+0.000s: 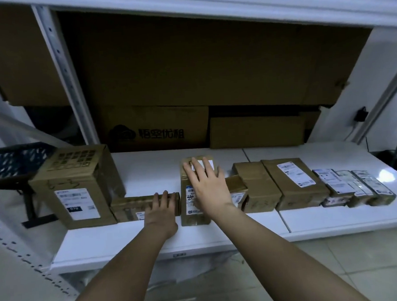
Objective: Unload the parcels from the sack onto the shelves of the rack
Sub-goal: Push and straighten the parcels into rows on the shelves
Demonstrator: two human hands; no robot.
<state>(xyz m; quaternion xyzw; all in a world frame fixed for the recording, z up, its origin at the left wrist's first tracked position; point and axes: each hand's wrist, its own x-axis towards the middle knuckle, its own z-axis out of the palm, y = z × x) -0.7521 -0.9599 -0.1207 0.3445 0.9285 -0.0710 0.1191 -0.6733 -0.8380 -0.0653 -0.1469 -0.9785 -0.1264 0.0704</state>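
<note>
We have both hands on parcels already standing in a row along the front edge of the white shelf (221, 230) of the rack. Our left hand (160, 212) lies over the low, long parcel (136, 206), fingers hooked over its far top edge, so that grip is curled onto the box. Our right hand (206, 184) rests flat on top of the tall narrow parcel (192, 211) just beside it, fingers spread and straight, pressing rather than clasping.

To the left of the low parcel stands a big labelled box (79, 195), touching it; to the right the row runs on with a squat box (255, 186), a flat labelled parcel (292, 181) and several small packets (355, 187) toward the right end of the shelf. Large cartons (188, 76) fill the back. The sack is not in view.

Our guess is that we are squaring the two parcels into line. The risk lies with the tall one: a flat palm gives no hold, so a sideways shove could tip it backward or onto the small box tucked at its right. It also stands proud of the row, nearest the front edge, so dragging it toward us could bring it off the shelf.
</note>
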